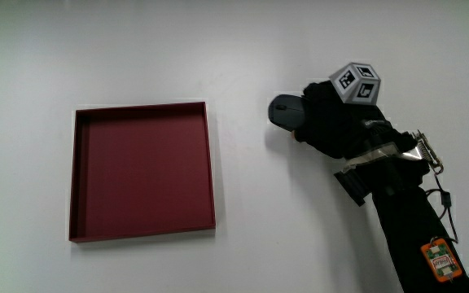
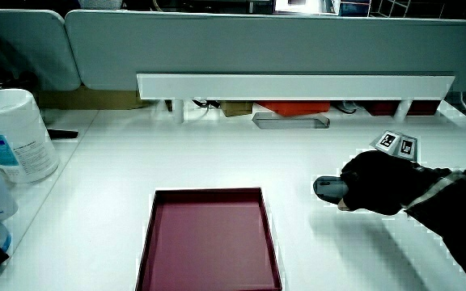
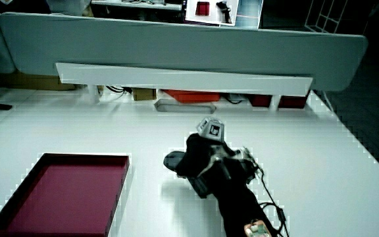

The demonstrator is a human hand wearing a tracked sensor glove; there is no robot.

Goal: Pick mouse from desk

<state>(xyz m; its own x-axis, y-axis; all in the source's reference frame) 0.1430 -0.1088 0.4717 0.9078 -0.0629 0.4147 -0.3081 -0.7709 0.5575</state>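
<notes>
Hand (image 1: 332, 122) sat clamped over the mouse (image 1: 285, 111) in the upper middle of the frame, beside the red tray (image 1: 142, 233), mouse looked still down on the desk (image 1: 137, 49), so grasp done, lift left.

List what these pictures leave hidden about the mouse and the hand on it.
- Mouse: the part under the hand is covered in the main view and both side views.
- Grip: fingertips hidden by the hand itself, so contact is unclear.
- Forearm: cut off at the main view's edge.
</notes>
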